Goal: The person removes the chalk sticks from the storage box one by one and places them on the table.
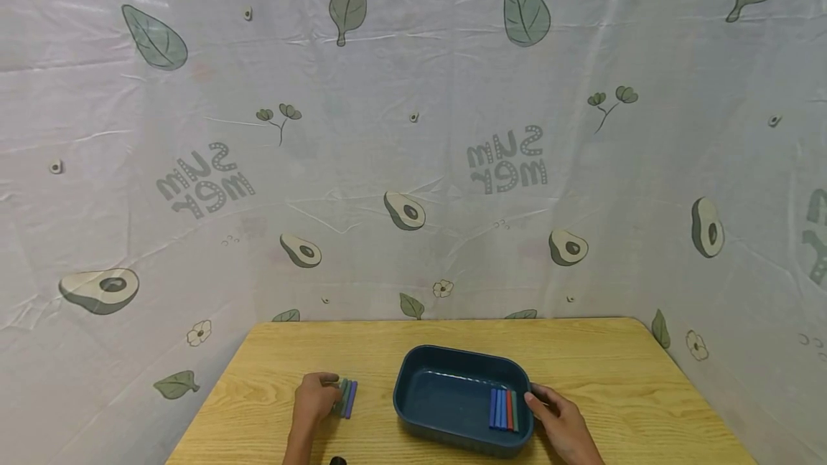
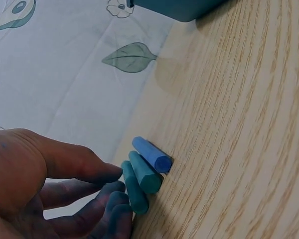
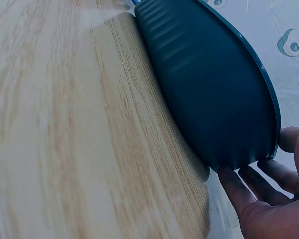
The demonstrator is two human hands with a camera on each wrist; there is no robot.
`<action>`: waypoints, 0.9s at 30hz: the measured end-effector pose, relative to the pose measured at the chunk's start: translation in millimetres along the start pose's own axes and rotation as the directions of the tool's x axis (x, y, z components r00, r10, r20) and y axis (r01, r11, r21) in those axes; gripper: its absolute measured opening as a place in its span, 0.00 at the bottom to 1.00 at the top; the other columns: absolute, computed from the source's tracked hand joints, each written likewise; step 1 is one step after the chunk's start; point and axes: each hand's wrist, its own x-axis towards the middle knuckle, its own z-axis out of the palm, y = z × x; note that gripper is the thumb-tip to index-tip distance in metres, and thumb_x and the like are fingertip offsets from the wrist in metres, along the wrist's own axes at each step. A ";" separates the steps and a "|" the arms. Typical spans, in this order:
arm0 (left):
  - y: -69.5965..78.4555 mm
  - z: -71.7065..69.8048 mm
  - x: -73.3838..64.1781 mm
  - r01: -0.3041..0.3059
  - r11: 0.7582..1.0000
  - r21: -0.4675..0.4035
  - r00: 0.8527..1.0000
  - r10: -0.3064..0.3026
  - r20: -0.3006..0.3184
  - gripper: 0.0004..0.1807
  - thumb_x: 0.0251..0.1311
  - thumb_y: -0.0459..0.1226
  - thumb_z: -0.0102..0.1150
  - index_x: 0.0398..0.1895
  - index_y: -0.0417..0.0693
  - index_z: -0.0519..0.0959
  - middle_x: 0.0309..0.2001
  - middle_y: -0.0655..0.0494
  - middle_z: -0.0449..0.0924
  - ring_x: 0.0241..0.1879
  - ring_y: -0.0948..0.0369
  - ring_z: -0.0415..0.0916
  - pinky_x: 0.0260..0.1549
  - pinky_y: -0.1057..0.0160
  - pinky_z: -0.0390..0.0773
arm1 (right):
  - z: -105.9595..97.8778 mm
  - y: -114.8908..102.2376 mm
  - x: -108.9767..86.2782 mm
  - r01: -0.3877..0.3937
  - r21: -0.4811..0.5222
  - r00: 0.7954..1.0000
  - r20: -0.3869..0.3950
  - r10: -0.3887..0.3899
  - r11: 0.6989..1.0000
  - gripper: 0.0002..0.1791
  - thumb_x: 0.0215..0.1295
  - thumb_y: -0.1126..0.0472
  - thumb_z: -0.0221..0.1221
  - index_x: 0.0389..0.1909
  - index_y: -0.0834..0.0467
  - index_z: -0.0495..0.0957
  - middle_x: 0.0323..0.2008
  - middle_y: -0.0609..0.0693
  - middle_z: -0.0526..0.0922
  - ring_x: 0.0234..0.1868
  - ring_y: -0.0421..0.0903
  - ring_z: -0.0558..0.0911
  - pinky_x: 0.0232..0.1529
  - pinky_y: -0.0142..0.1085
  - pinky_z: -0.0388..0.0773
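Observation:
My left hand is over a few coloured chalk-like sticks lying on the table. In the left wrist view these are a blue six-sided stick, a teal one and a darker green one. My thumb and loosely bent fingers are right beside the green stick, with no stick visibly enclosed. My right hand grips the right end of a dark blue tray, thumb at the rim and fingers against the outer wall. Inside its right end lie several blue, red and green sticks side by side.
The wooden table has a patterned cloth hanging behind and along its sides. A small black round object shows at the bottom edge of the head view. Bare tabletop separates the loose sticks from the tray.

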 end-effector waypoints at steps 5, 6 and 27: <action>0.7 -0.9 -1.5 -0.014 1.000 -0.004 1.000 0.014 -0.004 0.22 0.45 0.28 0.61 0.47 0.31 0.83 0.38 0.42 0.87 0.36 0.51 0.84 0.31 0.55 0.81 | -0.5 -0.2 -0.2 -0.004 0.003 1.000 0.000 0.004 1.000 0.39 0.73 0.41 0.51 0.69 0.69 0.64 0.65 0.71 0.69 0.64 0.65 0.72 0.58 0.53 0.76; 0.6 -1.0 -1.6 -0.016 1.000 -0.008 1.000 0.016 -0.004 0.22 0.45 0.29 0.60 0.47 0.30 0.82 0.38 0.42 0.87 0.35 0.52 0.84 0.31 0.56 0.81 | -0.5 -0.2 0.1 -0.001 -0.002 1.000 0.001 0.001 1.000 0.39 0.73 0.41 0.51 0.69 0.69 0.64 0.65 0.71 0.69 0.64 0.65 0.72 0.57 0.53 0.76; 15.7 -2.5 -10.6 -0.075 0.997 -0.019 0.997 0.075 -0.022 0.21 0.50 0.31 0.61 0.49 0.30 0.82 0.39 0.42 0.86 0.38 0.47 0.83 0.35 0.52 0.82 | -0.8 -0.3 -2.5 0.041 -0.030 0.999 -0.007 -0.042 0.999 0.39 0.72 0.38 0.51 0.68 0.68 0.67 0.64 0.68 0.73 0.64 0.64 0.72 0.59 0.55 0.74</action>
